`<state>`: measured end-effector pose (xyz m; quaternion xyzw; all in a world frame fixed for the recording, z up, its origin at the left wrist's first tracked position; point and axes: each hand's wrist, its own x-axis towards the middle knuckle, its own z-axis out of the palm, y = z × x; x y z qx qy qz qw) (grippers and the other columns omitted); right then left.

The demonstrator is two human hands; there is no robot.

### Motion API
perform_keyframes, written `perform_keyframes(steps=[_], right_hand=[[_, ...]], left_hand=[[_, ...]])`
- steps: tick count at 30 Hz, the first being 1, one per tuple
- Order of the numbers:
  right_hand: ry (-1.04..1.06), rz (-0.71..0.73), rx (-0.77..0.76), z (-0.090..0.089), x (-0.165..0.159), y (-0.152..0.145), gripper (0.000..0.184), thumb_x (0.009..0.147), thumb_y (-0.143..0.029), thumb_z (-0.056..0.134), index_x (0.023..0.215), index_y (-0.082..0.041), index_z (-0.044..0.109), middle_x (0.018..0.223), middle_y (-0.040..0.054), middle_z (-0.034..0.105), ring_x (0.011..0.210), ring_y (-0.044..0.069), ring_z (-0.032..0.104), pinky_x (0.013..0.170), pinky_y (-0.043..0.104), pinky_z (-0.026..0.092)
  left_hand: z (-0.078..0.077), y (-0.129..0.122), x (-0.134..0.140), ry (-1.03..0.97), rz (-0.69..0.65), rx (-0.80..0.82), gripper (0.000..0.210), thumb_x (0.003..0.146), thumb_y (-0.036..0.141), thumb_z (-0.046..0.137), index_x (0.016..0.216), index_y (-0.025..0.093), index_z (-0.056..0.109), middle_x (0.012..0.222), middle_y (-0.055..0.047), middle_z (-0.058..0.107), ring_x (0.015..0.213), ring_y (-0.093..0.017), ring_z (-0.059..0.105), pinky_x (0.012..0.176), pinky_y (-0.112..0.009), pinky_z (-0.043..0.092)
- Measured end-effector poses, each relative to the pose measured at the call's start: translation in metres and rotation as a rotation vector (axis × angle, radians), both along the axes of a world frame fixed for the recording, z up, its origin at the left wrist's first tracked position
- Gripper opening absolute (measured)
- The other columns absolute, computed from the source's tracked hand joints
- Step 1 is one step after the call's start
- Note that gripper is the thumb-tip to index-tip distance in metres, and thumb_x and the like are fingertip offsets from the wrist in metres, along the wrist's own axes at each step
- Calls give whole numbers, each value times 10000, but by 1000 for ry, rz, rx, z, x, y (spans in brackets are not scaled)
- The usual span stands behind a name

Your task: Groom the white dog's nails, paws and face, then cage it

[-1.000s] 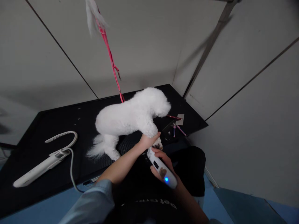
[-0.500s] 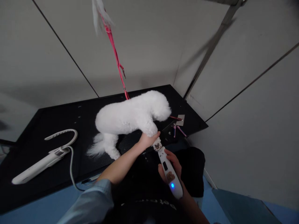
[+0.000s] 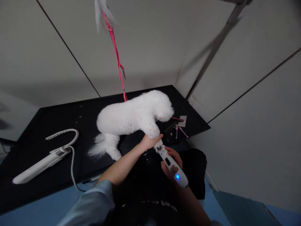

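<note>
One head-worn camera looks forward and down from above and behind the left hand [image 3: 150,142] and right hand [image 3: 174,155], far enough back to frame the table [image 3: 60,117] and wall [image 3: 150,47] beyond them.

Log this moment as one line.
dog: on table | left hand: holds foreleg | right hand: holds clipper at paw | clipper light: blue
</note>
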<state>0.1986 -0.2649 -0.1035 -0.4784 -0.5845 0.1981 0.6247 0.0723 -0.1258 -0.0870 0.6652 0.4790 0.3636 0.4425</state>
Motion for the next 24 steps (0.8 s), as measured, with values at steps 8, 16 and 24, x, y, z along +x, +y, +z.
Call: perform_keyframes(steps=[8, 16, 24], right_hand=[[328, 87, -143, -21, 12, -1, 297, 808, -379, 611, 1046, -235, 507, 1038, 106, 678, 931, 250, 673, 780, 428, 557], [218, 198, -468, -17, -3, 10, 311, 657, -271, 699, 960, -210, 671, 888, 51, 671, 763, 211, 651, 718, 381, 558], [640, 168, -391, -31, 9, 27, 224, 719, -391, 618, 822, -193, 599, 623, 7, 616, 523, 190, 592, 498, 331, 499]], left_hand=[[3, 5, -4, 26, -87, 4, 324, 769, 426, 602, 626, 212, 405, 637, 27, 449, 643, -144, 458, 703, -328, 461], [-2, 4, -2, 5, -82, -59, 313, 788, 446, 600, 665, 196, 457, 667, 14, 502, 660, -147, 495, 720, -334, 495], [6, -7, -18, -228, -438, -180, 436, 635, 500, 790, 897, 202, 607, 864, -54, 658, 794, -221, 621, 757, -366, 532]])
